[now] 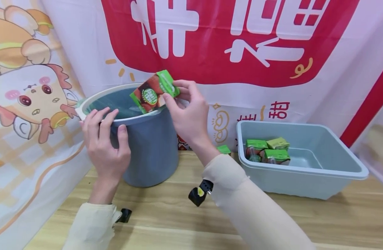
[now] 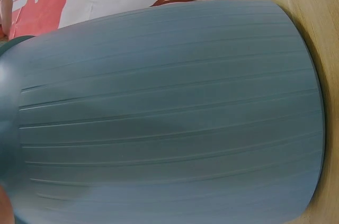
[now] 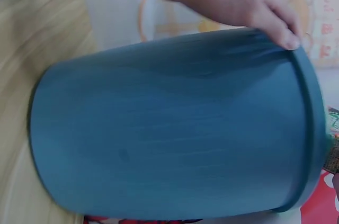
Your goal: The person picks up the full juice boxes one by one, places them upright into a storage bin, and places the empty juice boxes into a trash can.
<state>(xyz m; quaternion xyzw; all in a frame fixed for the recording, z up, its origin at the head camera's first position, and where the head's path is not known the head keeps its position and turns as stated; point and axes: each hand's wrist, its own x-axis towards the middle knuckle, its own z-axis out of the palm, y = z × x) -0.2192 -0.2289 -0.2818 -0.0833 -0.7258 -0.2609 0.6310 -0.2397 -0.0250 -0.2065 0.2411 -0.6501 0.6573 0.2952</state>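
My right hand (image 1: 191, 114) pinches a green and brown drink carton (image 1: 151, 92) between thumb and fingers. It tilts over the right part of the rim of a blue-grey trash bin (image 1: 151, 149). My left hand (image 1: 105, 149) holds the bin's near left rim, fingers over the edge and thumb against the outer wall. In the right wrist view that left hand (image 3: 238, 1) lies at the rim, and part of the carton (image 3: 332, 152) shows at the right edge. A green liner bag (image 1: 101, 106) lines the bin; its bottom is hidden.
A light blue-grey plastic tub (image 1: 297, 180) stands to the right on the wooden table (image 1: 160, 215), with several similar cartons (image 1: 276, 156) inside. Another green carton (image 1: 223, 149) shows partly behind my right wrist. A printed cloth (image 1: 222, 73) hangs close behind.
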